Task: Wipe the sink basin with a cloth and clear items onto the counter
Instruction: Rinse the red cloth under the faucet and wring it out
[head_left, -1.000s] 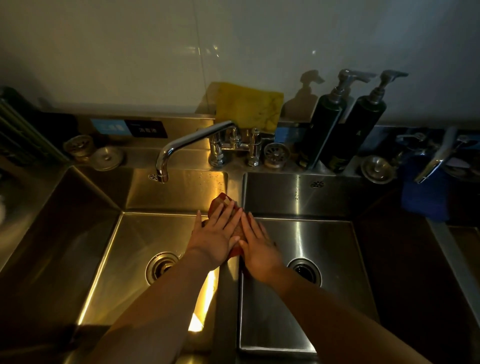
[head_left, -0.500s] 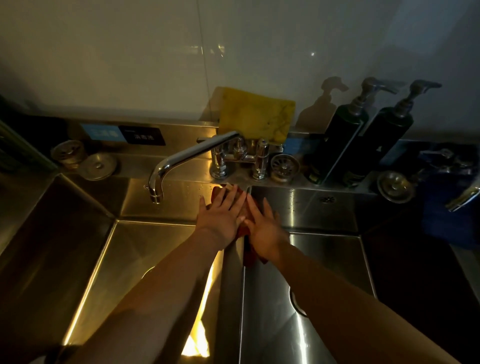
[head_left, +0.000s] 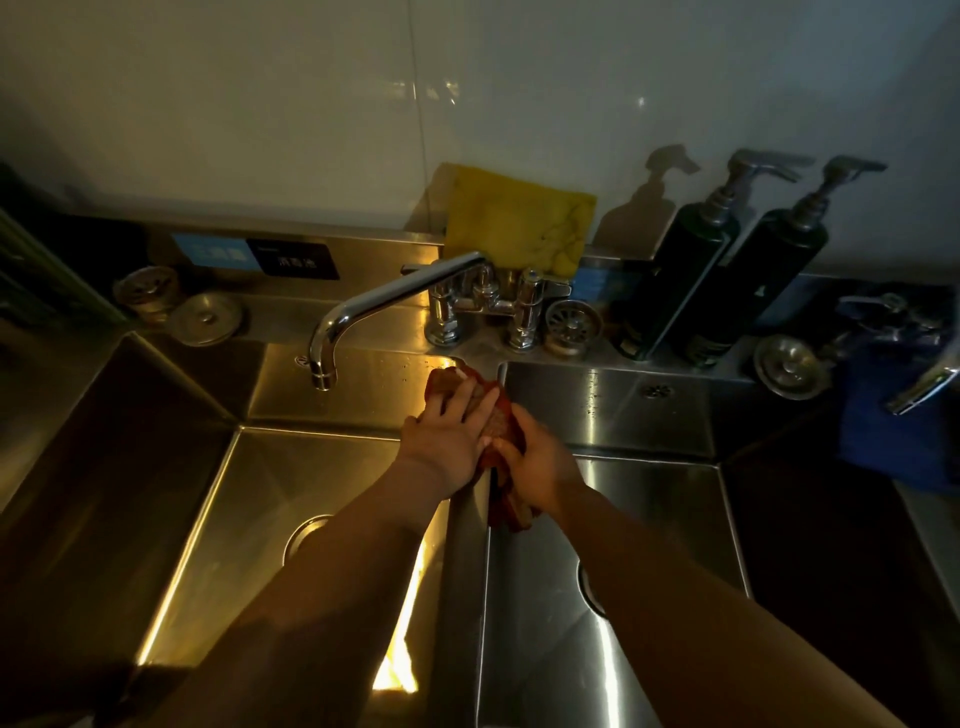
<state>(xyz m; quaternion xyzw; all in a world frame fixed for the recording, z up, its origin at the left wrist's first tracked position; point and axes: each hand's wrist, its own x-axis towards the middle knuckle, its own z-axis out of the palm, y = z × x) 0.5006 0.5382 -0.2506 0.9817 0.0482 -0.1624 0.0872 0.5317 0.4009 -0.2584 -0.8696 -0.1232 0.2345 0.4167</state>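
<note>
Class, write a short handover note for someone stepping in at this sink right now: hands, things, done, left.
Left hand: flat, pressing the red cloth on the divider between basins.
Right hand: gripping the same cloth, its tail hanging into the right basin.
Strainers and lid sit on the back ledge; no loose items show in either basin.
Left: how much is already wiped cannot be told; wipe both basins.

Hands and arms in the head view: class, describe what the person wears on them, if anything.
Both arms are bare as far as the picture shows, with no sleeves in sight. The left hand and the right hand wear no gloves; no watch, bracelet or ring is visible in the dim light.
</note>
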